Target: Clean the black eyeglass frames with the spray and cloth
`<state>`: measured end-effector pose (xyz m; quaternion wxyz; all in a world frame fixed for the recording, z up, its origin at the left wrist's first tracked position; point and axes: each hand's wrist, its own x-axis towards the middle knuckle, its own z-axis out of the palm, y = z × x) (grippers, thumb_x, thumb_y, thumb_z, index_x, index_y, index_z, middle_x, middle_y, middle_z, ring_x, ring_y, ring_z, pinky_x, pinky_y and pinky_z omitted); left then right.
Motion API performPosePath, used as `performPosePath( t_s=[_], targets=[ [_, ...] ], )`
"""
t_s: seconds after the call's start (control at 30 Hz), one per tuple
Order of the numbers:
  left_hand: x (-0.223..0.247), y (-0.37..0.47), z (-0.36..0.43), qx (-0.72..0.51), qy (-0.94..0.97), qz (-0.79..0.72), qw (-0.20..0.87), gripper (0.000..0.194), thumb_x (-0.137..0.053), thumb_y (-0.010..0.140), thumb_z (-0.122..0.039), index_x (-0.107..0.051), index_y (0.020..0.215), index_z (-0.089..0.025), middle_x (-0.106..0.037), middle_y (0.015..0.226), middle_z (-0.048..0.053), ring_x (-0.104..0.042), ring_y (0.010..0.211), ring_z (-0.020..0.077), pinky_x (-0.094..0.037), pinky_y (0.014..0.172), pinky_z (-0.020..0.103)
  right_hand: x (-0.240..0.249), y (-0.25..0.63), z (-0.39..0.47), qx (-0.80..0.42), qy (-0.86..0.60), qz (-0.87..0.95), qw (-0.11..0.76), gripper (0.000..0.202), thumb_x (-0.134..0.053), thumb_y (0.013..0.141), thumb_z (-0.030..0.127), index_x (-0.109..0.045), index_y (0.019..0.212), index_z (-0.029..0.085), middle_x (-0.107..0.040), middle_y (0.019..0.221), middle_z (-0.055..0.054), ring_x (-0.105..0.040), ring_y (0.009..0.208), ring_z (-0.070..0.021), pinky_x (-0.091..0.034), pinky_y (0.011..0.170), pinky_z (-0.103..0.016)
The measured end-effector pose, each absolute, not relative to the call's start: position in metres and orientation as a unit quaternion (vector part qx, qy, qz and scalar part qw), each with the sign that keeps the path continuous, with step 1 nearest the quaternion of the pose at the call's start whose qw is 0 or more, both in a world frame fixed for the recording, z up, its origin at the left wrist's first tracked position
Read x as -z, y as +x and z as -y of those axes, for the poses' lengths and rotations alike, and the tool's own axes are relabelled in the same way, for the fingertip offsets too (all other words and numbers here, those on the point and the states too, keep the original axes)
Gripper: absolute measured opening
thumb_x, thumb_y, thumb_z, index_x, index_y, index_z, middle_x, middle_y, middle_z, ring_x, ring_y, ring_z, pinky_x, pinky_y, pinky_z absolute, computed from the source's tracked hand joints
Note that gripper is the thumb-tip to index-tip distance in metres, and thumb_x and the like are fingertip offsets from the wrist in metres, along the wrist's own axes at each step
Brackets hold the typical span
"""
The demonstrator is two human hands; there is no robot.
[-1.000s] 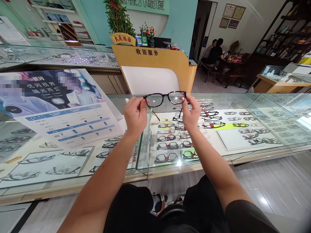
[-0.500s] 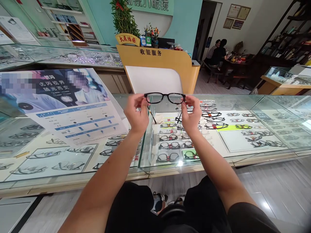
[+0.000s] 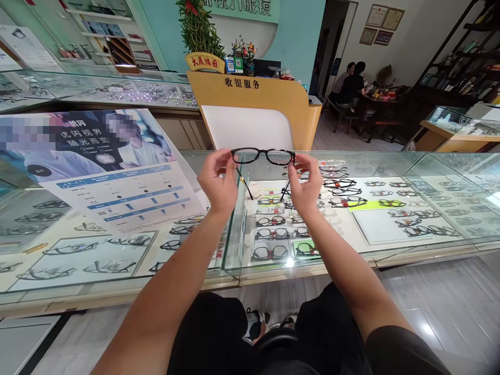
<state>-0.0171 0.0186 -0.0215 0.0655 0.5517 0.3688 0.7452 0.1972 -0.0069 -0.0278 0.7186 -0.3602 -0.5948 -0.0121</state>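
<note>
A pair of black-framed eyeglasses [image 3: 263, 150] is held up above the glass display case [image 3: 234, 260], the lenses side by side and the temples pointing down toward me. My left hand [image 3: 219, 182] pinches the frame's left end near the hinge, thumb against fingers. At the opposite end, my right hand [image 3: 307, 185] grips the frame the same way. Both temples are unfolded, and their dark tips show below my hands. Under the glass lie rows of other spectacles [image 3: 271, 234], several with red tags.
A printed advertising board [image 3: 133, 192] stands on the case at my left. Beyond the case is a yellow cashier counter [image 3: 203, 86] with a plant [image 3: 201, 31]. Two people [image 3: 351, 86] sit at a table at the back right. Another glass showcase [image 3: 457, 122] is at the right.
The eyeglasses have shifted slightly left and tilted a little, their right end lower. Both hands moved slightly left with them and keep their hold.
</note>
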Motion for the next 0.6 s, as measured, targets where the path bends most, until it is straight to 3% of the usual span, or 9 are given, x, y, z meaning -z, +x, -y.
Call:
performPosePath(
  t_s=[0.3,0.6],
  targets=[
    [0.0192,-0.0165,-0.0138,-0.699,0.583,-0.412,0.045,0.037,-0.071,0.108,-0.055,-0.08,0.128,-0.026,-0.08,0.124,0.01,-0.08,0.104,0.021,-0.066,0.087,0.034,0.0238,0.1981,0.0138,-0.019,-0.412,0.615,0.672,0.032,-0.068,0.108,0.049,-0.069,0.133,0.029,-0.077,0.127,-0.011,-0.073,0.102,-0.0274,-0.061,0.093,-0.049],
    [0.0241,-0.0169,-0.0147,-0.67,0.631,-0.39,0.038,0.056,-0.08,0.098,-0.054,-0.073,0.145,-0.024,-0.076,0.138,0.013,-0.08,0.114,0.0261,-0.065,0.086,0.037,0.0226,0.2006,0.0134,-0.027,-0.416,0.634,0.652,0.055,-0.078,0.103,0.055,-0.062,0.149,0.03,-0.071,0.143,-0.014,-0.07,0.115,-0.0296,-0.061,0.103,-0.052]
  ],
)
